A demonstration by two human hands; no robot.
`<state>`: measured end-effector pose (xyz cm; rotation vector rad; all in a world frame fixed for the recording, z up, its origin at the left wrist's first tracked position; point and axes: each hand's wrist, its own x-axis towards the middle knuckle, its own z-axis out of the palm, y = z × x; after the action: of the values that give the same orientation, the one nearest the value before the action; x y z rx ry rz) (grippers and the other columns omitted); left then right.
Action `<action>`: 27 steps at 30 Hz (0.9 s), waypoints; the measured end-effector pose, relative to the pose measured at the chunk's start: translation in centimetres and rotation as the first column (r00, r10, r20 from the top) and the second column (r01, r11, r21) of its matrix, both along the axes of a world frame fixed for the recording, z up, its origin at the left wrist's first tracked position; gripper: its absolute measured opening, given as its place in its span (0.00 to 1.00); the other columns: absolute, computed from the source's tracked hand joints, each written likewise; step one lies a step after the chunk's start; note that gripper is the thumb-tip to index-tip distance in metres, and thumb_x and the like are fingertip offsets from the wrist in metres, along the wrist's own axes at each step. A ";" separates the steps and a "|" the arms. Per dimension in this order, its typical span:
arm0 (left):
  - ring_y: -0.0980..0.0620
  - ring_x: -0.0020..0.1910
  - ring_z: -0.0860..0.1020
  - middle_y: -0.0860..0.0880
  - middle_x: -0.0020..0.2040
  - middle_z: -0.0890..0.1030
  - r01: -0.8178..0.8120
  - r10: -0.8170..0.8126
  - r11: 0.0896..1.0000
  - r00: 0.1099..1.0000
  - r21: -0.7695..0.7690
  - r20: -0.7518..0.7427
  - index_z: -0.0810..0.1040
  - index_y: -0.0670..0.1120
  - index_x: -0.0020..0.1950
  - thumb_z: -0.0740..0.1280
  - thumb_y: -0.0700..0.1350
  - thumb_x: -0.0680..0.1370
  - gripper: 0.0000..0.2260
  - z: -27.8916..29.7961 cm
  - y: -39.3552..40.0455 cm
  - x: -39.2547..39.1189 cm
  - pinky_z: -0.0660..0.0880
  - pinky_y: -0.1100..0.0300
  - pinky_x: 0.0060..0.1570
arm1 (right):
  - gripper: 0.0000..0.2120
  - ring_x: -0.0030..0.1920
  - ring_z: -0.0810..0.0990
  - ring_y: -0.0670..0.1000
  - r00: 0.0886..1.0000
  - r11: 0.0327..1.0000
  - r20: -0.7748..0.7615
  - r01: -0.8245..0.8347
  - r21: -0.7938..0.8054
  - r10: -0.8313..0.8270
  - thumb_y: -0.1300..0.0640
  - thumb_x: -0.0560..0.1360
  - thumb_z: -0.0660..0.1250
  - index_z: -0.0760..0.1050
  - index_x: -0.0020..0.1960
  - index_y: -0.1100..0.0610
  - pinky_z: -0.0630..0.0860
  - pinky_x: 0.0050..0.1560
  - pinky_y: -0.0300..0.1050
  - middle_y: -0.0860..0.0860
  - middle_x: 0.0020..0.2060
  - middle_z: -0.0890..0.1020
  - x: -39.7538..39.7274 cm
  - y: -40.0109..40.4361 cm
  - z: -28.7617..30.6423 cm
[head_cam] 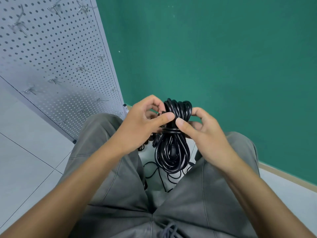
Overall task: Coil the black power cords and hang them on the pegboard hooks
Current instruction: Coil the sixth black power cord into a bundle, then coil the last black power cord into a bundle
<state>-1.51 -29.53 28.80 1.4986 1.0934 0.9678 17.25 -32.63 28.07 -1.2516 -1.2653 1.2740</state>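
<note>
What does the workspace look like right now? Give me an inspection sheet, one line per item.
Surface: pale tiled floor; no table seen.
Job's things: coiled black cord, wrapped round its middle, held up between the knees; grey pegboard on the left with metal hooks, none carrying a cord in view.
Clutter: nothing seen.
Grippers: left hand and right hand both grip the coil's upper part, thumbs pressed on it.
Cables: loose black cords lie on the floor under the coil.
Surroundings: green wall ahead; the person wears grey trousers.
</note>
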 end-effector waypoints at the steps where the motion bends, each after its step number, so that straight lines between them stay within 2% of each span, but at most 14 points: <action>1: 0.42 0.43 0.82 0.47 0.45 0.81 0.011 -0.009 1.000 0.998 0.026 -0.065 0.76 0.42 0.50 0.76 0.48 0.77 0.13 -0.2 0.5 0.0 0.82 0.41 0.48 | 0.08 0.50 0.87 0.52 1.000 0.999 -0.015 -0.016 -0.044 0.015 0.58 0.80 0.70 0.75 0.58 0.58 0.82 0.56 0.46 0.56 0.50 0.87 0.3 0.7 -0.4; 3: 0.46 0.43 0.81 0.50 0.44 0.81 0.069 -0.022 0.986 0.956 0.153 -0.291 0.76 0.45 0.49 0.75 0.50 0.77 0.12 -0.7 1.8 0.2 0.80 0.48 0.49 | 0.08 0.48 0.87 0.52 0.999 0.993 0.025 -0.027 -0.116 0.030 0.59 0.82 0.66 0.74 0.59 0.61 0.83 0.53 0.45 0.55 0.48 0.87 0.7 2.3 -1.2; 5: 0.54 0.42 0.78 0.55 0.43 0.78 0.174 0.000 0.946 0.843 0.272 -0.538 0.75 0.47 0.49 0.74 0.51 0.77 0.12 -1.1 3.4 0.7 0.76 0.55 0.46 | 0.10 0.51 0.86 0.52 0.994 0.987 0.099 -0.034 -0.159 0.050 0.56 0.83 0.64 0.73 0.60 0.61 0.83 0.55 0.49 0.54 0.52 0.85 1.0 4.1 -2.3; 6: 0.56 0.42 0.76 0.56 0.43 0.76 0.225 0.006 0.929 0.787 0.295 -0.617 0.74 0.47 0.50 0.73 0.52 0.78 0.11 -1.2 4.1 1.0 0.75 0.55 0.46 | 0.10 0.52 0.86 0.52 0.991 0.983 0.125 -0.032 -0.179 0.055 0.56 0.84 0.63 0.73 0.61 0.61 0.83 0.56 0.50 0.54 0.54 0.84 1.1 5.0 -2.9; 8: 0.52 0.43 0.75 0.56 0.44 0.74 0.292 0.017 0.904 0.706 0.313 -0.708 0.74 0.47 0.52 0.71 0.52 0.79 0.11 -1.7 5.8 1.5 0.74 0.53 0.48 | 0.09 0.50 0.85 0.51 0.993 0.972 0.101 -0.042 -0.230 0.067 0.56 0.85 0.60 0.74 0.58 0.61 0.83 0.56 0.52 0.54 0.53 0.83 1.1 6.8 -4.2; 12: 0.49 0.49 0.77 0.50 0.50 0.77 0.329 0.015 0.895 0.653 0.301 -0.757 0.74 0.45 0.55 0.70 0.50 0.81 0.10 -2.7 8.7 2.4 0.73 0.53 0.51 | 0.11 0.49 0.80 0.56 0.995 0.937 0.019 -0.088 -0.337 0.100 0.58 0.87 0.56 0.75 0.56 0.62 0.79 0.57 0.57 0.59 0.48 0.81 1.2 10.5 -6.5; 15: 0.47 0.50 0.79 0.48 0.51 0.80 0.351 -0.032 0.909 0.597 0.225 -0.802 0.73 0.45 0.60 0.69 0.50 0.82 0.12 -4.6 11.1 2.7 0.74 0.52 0.51 | 0.08 0.49 0.78 0.54 0.976 0.894 0.057 -0.167 -0.415 0.209 0.58 0.86 0.57 0.73 0.52 0.58 0.77 0.52 0.51 0.56 0.47 0.79 1.5 12.9 -8.6; 17: 0.47 0.44 0.79 0.47 0.45 0.80 0.336 -0.071 0.926 0.604 0.173 -0.794 0.69 0.46 0.66 0.68 0.50 0.82 0.17 -6.6 12.7 2.7 0.76 0.49 0.47 | 0.08 0.47 0.78 0.48 0.941 0.856 0.136 -0.213 -0.471 0.309 0.58 0.86 0.57 0.71 0.50 0.52 0.75 0.51 0.43 0.50 0.45 0.79 2.0 14.5 -10.0; 19: 0.48 0.40 0.78 0.48 0.41 0.80 0.324 -0.118 0.938 0.632 0.123 -0.766 0.69 0.48 0.69 0.68 0.49 0.82 0.17 -8.9 14.1 2.9 0.76 0.50 0.44 | 0.11 0.38 0.77 0.39 0.900 0.805 0.164 -0.265 -0.531 0.404 0.59 0.87 0.56 0.69 0.47 0.49 0.73 0.39 0.32 0.45 0.40 0.77 2.8 16.1 -10.6; 20: 0.49 0.41 0.78 0.49 0.43 0.81 0.327 -0.135 0.939 0.635 0.107 -0.760 0.72 0.48 0.69 0.67 0.49 0.83 0.15 -10.0 14.8 3.1 0.76 0.51 0.44 | 0.11 0.33 0.75 0.38 0.878 0.773 0.168 -0.287 -0.566 0.449 0.59 0.87 0.55 0.69 0.47 0.50 0.70 0.33 0.29 0.46 0.38 0.75 3.3 17.0 -11.0; 22: 0.50 0.43 0.79 0.48 0.47 0.83 0.338 -0.168 0.938 0.634 0.075 -0.755 0.79 0.47 0.64 0.66 0.48 0.83 0.11 -12.0 16.2 3.9 0.76 0.52 0.47 | 0.10 0.32 0.72 0.40 0.836 0.740 0.212 -0.295 -0.605 0.506 0.58 0.86 0.56 0.69 0.46 0.53 0.68 0.30 0.29 0.47 0.37 0.74 4.5 18.9 -12.1; 24: 0.47 0.43 0.80 0.46 0.47 0.84 0.332 -0.197 0.943 0.614 0.024 -0.765 0.82 0.45 0.58 0.65 0.46 0.84 0.09 -13.8 17.9 5.0 0.77 0.50 0.48 | 0.08 0.37 0.71 0.45 0.820 0.746 0.258 -0.272 -0.608 0.510 0.56 0.86 0.58 0.71 0.50 0.57 0.69 0.33 0.32 0.49 0.39 0.73 5.7 21.0 -14.0; 25: 0.46 0.43 0.81 0.45 0.45 0.84 0.320 -0.207 0.948 0.598 -0.006 -0.774 0.83 0.44 0.55 0.65 0.46 0.84 0.09 -14.9 19.0 5.7 0.77 0.49 0.48 | 0.08 0.40 0.72 0.47 0.826 0.753 0.267 -0.258 -0.605 0.497 0.56 0.86 0.59 0.72 0.52 0.60 0.72 0.39 0.34 0.50 0.40 0.74 6.3 22.1 -15.3; 27: 0.42 0.44 0.81 0.43 0.43 0.84 0.250 -0.214 0.965 0.584 -0.077 -0.783 0.82 0.41 0.49 0.63 0.44 0.84 0.10 -16.9 20.9 6.8 0.77 0.49 0.47 | 0.10 0.50 0.78 0.52 0.854 0.770 0.276 -0.203 -0.604 0.441 0.55 0.85 0.62 0.76 0.56 0.61 0.77 0.59 0.48 0.53 0.48 0.81 7.0 24.0 -18.4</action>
<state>5.33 -8.60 11.90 2.1257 1.4223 0.0784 24.22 -8.59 9.67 -1.8439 -1.5132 1.7970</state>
